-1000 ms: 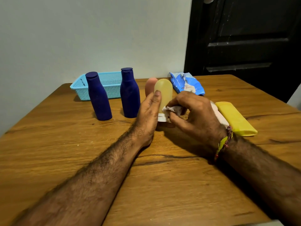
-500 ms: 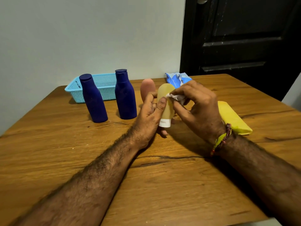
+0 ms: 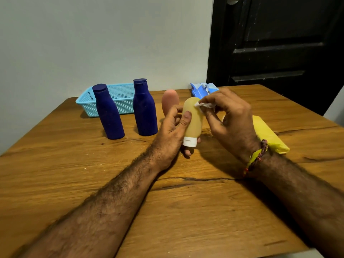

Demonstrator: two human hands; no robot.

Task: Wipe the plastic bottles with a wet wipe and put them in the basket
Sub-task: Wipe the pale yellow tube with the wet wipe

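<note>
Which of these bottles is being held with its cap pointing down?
The pale yellow bottle, gripped by the left hand, white cap lowest. Both blue bottles stand cap-up.

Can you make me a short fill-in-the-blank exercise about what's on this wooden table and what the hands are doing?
1. The left hand holds a yellowish plastic tube bottle with its white cap pointing ____.
2. The right hand presses a crumpled white ____ against that bottle.
3. ____ dark blue plastic bottles stand upright before the light blue mesh basket.

Missing words: down; wet wipe; Two
</note>
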